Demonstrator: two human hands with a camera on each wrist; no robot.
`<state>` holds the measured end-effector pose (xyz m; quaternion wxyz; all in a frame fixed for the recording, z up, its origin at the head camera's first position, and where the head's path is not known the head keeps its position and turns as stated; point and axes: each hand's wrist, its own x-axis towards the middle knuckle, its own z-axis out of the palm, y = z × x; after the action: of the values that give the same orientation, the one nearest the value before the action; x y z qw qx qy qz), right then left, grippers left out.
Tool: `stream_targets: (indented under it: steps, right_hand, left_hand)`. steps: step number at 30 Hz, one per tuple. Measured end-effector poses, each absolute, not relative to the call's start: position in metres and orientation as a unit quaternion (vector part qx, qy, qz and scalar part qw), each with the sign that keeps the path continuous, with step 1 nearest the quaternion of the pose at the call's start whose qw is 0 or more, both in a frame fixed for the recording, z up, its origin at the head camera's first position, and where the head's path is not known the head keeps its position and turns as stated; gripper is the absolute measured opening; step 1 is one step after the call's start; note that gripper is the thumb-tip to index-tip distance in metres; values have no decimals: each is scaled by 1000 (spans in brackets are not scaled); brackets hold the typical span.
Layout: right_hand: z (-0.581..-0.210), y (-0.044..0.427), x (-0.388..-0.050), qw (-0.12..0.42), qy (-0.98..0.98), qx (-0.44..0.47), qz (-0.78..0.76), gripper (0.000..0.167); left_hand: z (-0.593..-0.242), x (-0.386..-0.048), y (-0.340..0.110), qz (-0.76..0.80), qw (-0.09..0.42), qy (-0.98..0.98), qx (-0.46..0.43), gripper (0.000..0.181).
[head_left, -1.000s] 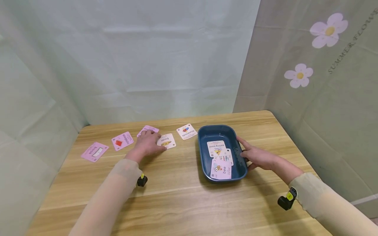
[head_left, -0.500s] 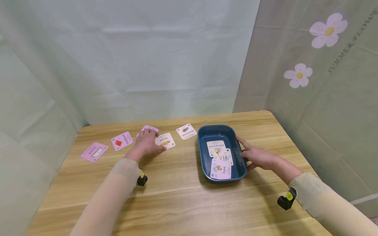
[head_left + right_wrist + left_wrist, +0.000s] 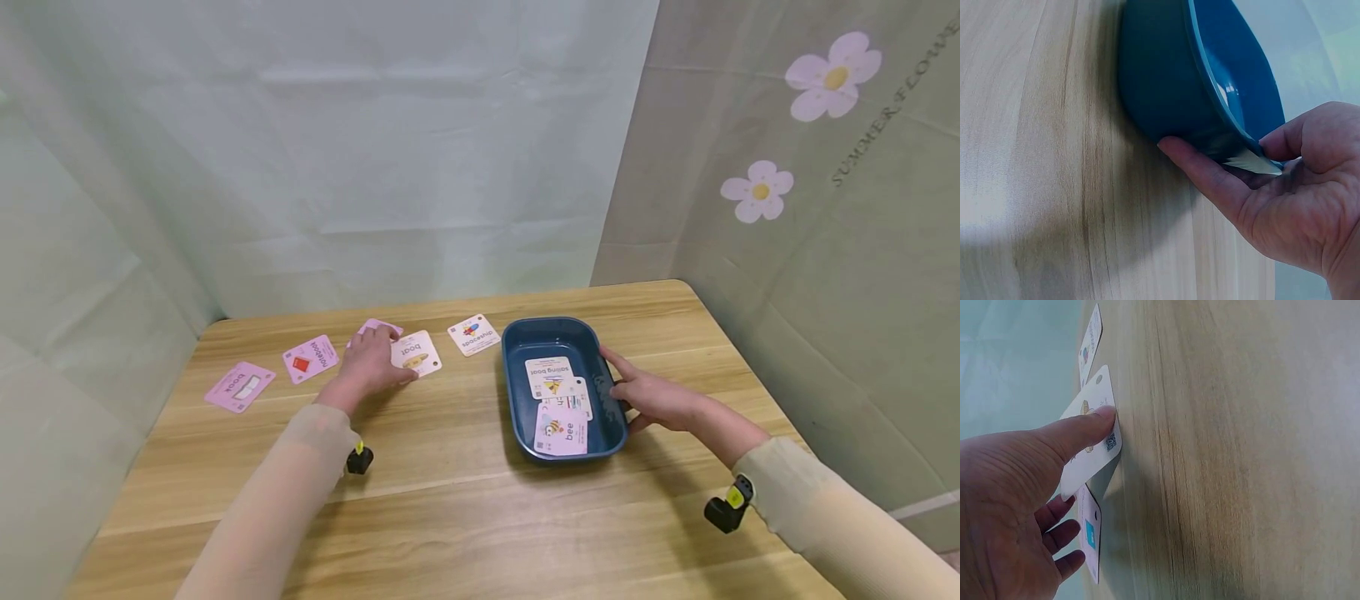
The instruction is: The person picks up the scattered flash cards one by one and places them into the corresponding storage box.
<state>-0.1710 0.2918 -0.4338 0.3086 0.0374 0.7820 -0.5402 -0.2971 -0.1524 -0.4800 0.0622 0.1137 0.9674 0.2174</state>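
Observation:
My left hand (image 3: 367,367) pinches the white "boat" card (image 3: 418,354) at the table's back. In the left wrist view the thumb lies on this boat card (image 3: 1092,440), which tilts off the table; the index finger is hidden behind it. A pink card (image 3: 382,326) is partly covered by the left hand. My right hand (image 3: 656,398) grips the right side of a blue bin (image 3: 552,331). Thumb and finger hold the bin's wall (image 3: 1160,81) in the right wrist view. Inside lie a "sailing boat" card (image 3: 549,377), a "bee" card (image 3: 561,432) and a partly covered card (image 3: 581,395).
A "spaceship" card (image 3: 474,335) lies between the boat card and the bin. Pink "notebook" (image 3: 311,359) and "book" (image 3: 241,387) cards lie at the left of the wooden table (image 3: 465,517). Pale curtains (image 3: 420,167) stand close behind and at both sides.
The boat card has shifted slightly left and back, turned a little, and now tilts in the left hand's pinch. The right hand and the bin have stayed in place.

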Motion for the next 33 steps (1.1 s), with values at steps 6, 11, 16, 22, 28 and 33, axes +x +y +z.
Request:
stream_targets:
  steps: [6,11,16,22,28,33]
  right_hand:
    - [-433,292,-171,310,782,38,-540,78]
    - [-434,292,-171,310,781,38,-541,78]
    - [-434,292,-171,309,781,37,-541,78]
    - [-432,292,-171,310,780,37,-542,78]
    - [-432,292,-171,310,782,39,-539,78]
    - [-432,292,-171,312,783,38,-537,78]
  left_hand:
    - [-479,-298,-156,212,64,968,118,82]
    - [-475,-297,-158,203,68,969,124,70]
    - [-473,-298,-162,200,63,970,125,56]
    - [-471,-300,-165,198,55,970,130,48]
    - [-468,-300,-167,209,58,968,125,43]
    - [-467,-299,-168,217,60,967,116,38]
